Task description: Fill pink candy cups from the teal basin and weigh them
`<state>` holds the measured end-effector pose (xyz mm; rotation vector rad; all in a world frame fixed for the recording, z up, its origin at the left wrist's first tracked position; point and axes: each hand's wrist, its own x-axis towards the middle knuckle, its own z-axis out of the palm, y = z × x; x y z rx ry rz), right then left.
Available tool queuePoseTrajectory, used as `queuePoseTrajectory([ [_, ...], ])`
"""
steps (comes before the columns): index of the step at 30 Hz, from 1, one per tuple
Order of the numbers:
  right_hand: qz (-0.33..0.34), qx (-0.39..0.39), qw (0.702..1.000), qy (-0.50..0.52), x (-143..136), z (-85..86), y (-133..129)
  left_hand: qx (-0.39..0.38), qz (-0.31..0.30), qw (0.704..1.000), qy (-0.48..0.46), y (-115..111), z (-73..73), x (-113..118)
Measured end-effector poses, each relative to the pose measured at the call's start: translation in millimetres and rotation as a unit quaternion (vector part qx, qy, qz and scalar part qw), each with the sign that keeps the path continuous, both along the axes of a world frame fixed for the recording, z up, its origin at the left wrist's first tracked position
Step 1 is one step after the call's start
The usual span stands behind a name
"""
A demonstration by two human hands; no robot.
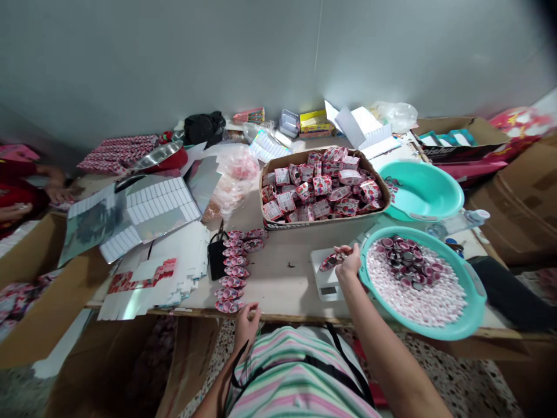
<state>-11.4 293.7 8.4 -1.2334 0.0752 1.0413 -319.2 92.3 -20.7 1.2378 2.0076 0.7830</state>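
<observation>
My right hand (348, 262) is over a small white digital scale (326, 280) with its fingers curled together. What they pinch, if anything, is too small to make out. Just beside those fingertips, a pink-and-red printed packet (328, 262) rests on the scale. At the table's front edge my left hand (248, 320) is loosely curved, fingers apart and nothing in it. It is nearest to a column of open printed packets (230, 293). To the right of the scale, a turquoise basin (472, 310) holds many small white-pink pieces and a heap of dark-pink round pieces (409, 261).
Behind the scale stands a cardboard box (322, 223) full of printed packets, with another turquoise basin (435, 186) beside it. Flat white cards (183, 261) and label sheets (161, 200) lie left. A clear bottle (456, 223) lies right. Another person's hand (56, 186) is at far left.
</observation>
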Motion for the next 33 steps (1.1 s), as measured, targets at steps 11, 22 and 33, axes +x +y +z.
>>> queuePoseTrajectory([
  [11,0.039,0.006,0.999,-0.033,-3.9,-0.3,-4.5,-0.014,0.009,1.0,-0.002,1.2,9.2,5.7],
  [22,0.058,0.042,0.989,-0.128,13.9,24.8,-16.7,-0.009,0.008,1.0,-0.008,-0.2,13.5,8.0],
  [33,0.12,0.021,0.954,-0.272,32.4,32.4,-36.7,-0.007,-0.027,1.0,-0.004,7.3,14.3,17.1],
])
